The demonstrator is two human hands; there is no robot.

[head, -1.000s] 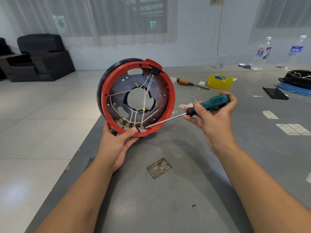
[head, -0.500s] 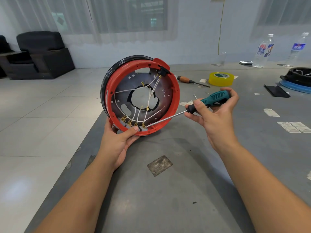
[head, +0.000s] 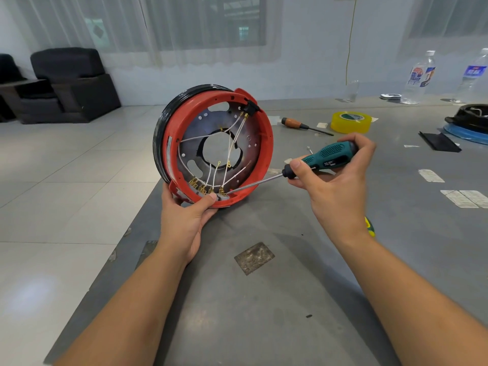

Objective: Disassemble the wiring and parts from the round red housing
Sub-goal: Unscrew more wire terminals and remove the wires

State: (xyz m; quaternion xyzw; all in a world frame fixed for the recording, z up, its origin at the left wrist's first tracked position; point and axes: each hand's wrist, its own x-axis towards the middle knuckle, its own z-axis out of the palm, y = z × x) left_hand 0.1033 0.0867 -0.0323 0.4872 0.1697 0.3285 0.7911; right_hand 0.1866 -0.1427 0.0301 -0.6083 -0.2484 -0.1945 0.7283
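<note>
On the grey table (head: 290,299), head view: red housing (head: 265,143) stands on edge, open side toward camera, bottom rim on the tabletop. Left hand (head: 184,220) grips the lower rim, thumb over the edge by the brass terminals (head: 207,188). Right hand (head: 335,186) wraps fingers round green screwdriver (head: 327,157); its tip sits at the rightmost terminal. White wires (head: 232,143) fan across the metal plate.
</note>
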